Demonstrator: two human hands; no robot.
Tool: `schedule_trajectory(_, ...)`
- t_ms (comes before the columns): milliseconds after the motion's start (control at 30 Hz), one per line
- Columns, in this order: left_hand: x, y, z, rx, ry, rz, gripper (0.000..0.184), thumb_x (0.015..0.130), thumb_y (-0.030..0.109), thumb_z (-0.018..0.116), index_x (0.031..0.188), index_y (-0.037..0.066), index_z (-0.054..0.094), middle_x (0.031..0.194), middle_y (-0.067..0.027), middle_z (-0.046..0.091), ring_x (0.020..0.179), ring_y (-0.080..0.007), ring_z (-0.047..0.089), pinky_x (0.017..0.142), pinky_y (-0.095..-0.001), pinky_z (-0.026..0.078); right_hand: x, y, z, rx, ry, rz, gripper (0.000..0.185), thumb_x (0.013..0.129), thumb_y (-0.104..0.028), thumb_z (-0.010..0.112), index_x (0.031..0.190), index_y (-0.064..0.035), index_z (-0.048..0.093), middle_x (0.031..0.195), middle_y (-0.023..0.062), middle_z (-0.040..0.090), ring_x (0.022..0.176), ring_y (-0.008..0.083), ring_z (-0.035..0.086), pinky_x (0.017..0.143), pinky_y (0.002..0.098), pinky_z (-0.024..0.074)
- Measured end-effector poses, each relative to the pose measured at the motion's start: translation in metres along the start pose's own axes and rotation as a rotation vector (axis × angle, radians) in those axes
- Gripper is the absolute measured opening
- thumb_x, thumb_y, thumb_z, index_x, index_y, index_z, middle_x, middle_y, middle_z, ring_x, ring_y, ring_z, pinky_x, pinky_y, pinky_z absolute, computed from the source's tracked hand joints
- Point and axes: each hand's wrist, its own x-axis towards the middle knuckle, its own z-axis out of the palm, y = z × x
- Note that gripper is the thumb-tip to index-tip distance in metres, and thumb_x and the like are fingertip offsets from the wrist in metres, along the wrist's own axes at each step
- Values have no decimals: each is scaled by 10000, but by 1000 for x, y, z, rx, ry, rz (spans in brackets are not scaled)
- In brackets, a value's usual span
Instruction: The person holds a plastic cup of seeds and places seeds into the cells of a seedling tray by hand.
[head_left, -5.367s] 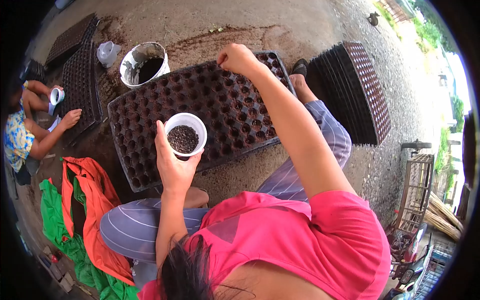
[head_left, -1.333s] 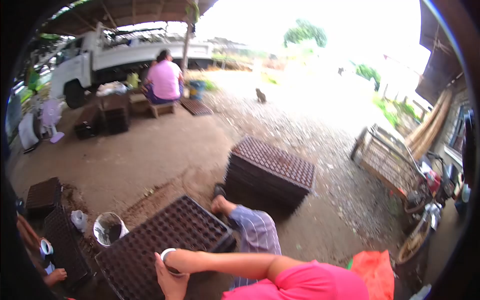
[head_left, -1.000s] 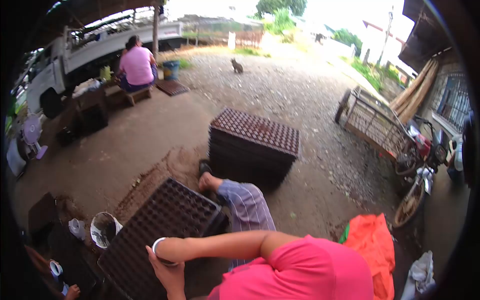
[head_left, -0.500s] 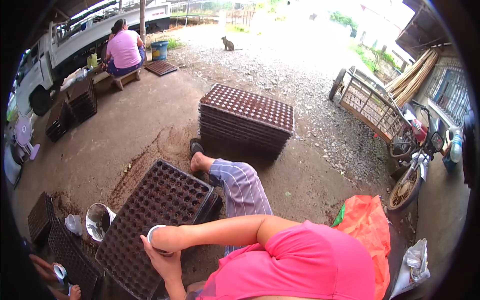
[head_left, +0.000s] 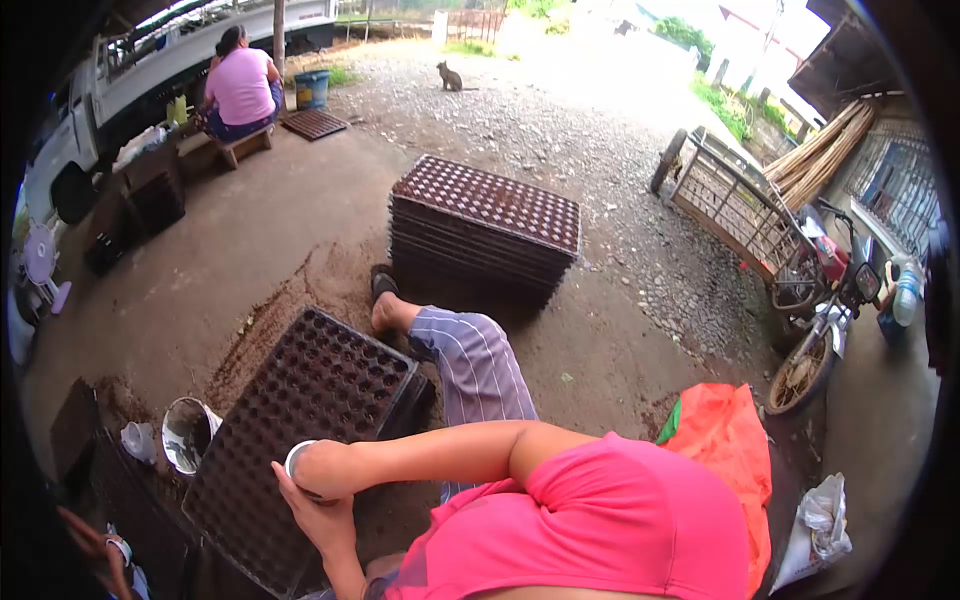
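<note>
My left hand (head_left: 322, 522) is wrapped round a white-rimmed cup (head_left: 292, 455), held above the near part of a black seedling tray (head_left: 310, 385). My right hand (head_left: 328, 470) reaches down into the cup's mouth, so its fingers are hidden. The tray's round cells look dark, with brown soil-like material in and around them. It lies on top of further trays, tilted across my view, beside my outstretched leg. What the cup contains cannot be seen.
A tall stack of trays (head_left: 485, 230) stands ahead. A white bucket (head_left: 188, 437) sits left of my tray, near another person's hand (head_left: 90, 540). Someone in pink (head_left: 243, 90) sits far left. An orange sack (head_left: 715, 445) and a motorcycle (head_left: 815, 340) are on the right.
The whole view has shifted slightly. My left hand still holds the cup, with my right hand at its mouth. The other person's hand at lower left has moved a little.
</note>
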Motion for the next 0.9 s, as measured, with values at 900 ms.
schedule_trajectory(900, 3, -3, 2, -2, -3, -55, 1172, 655, 45, 885, 1603, 38, 195, 1549, -286, 375, 1413, -474, 407, 1160, -523, 370, 4, 26, 64, -35, 379, 81, 153, 752, -174, 676, 680, -39, 683, 729, 160, 676, 681, 313, 671, 631, 413, 530)
